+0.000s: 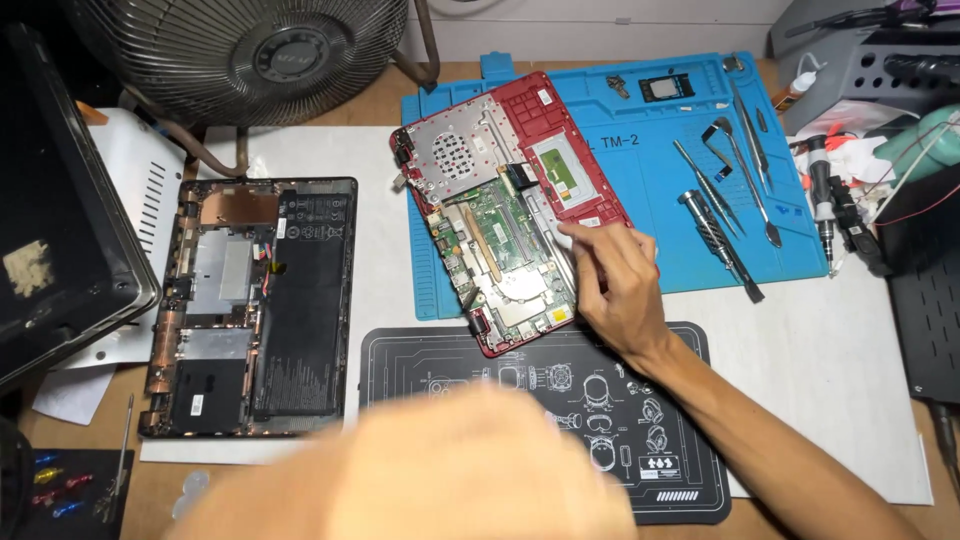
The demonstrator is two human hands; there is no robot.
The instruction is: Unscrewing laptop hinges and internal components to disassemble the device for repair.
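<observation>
A red laptop chassis [540, 120] lies open and tilted on a blue work mat [680, 200], its green circuit board [500, 240] and silver metal plate exposed. My right hand [615, 285] reaches in from the lower right. Its thumb and fingertips pinch a small white piece [562, 236] at the board's right edge, beside the touchpad's underside. My left hand [440, 475] is a large blur close to the camera at the bottom. It covers part of a black printed mat [480, 360], and I cannot tell what it holds.
A black laptop base [300, 300] with its battery showing lies to the left on white sheet. A dark lid [50, 200] leans at far left, with a fan [250, 50] behind. A screwdriver [715, 240] and tweezers [745, 160] lie on the blue mat.
</observation>
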